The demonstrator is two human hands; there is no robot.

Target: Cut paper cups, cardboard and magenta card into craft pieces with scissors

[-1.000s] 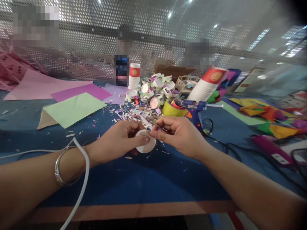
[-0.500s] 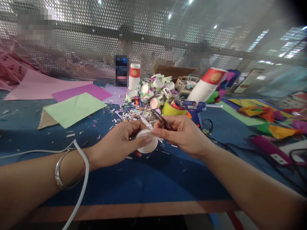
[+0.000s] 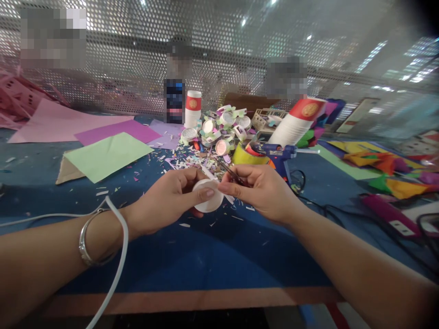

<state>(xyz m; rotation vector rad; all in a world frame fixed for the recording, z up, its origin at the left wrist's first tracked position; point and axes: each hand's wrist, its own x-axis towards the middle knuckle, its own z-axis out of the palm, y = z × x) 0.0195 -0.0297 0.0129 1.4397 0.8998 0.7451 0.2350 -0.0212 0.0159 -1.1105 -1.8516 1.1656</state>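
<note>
My left hand (image 3: 174, 194) is closed on a white round paper cup base (image 3: 210, 201), its thumb lying flat across the pale disc. Against the disc's right edge, the thumb and fingertips of my right hand (image 3: 257, 189) are pressed together. Dark, narrow blades, which look like a pair of scissors (image 3: 232, 172), stick out of the right hand toward the upper left; their handles are hidden. A white strip (image 3: 207, 172) shows just beyond the disc. Paper scraps (image 3: 192, 161) lie scattered behind both hands.
Behind the scraps is a heap of cut cup pieces (image 3: 227, 119). Stacked paper cups (image 3: 297, 122) lean at right, beside a yellow tape roll (image 3: 247, 155) and blue glue gun (image 3: 279, 157). Green paper (image 3: 109, 153) lies left. A white cable (image 3: 120, 256) crosses my left wrist.
The cup base has shifted slightly left and up with my left hand. The blades have turned a little and look narrower. Both hands keep their hold.
</note>
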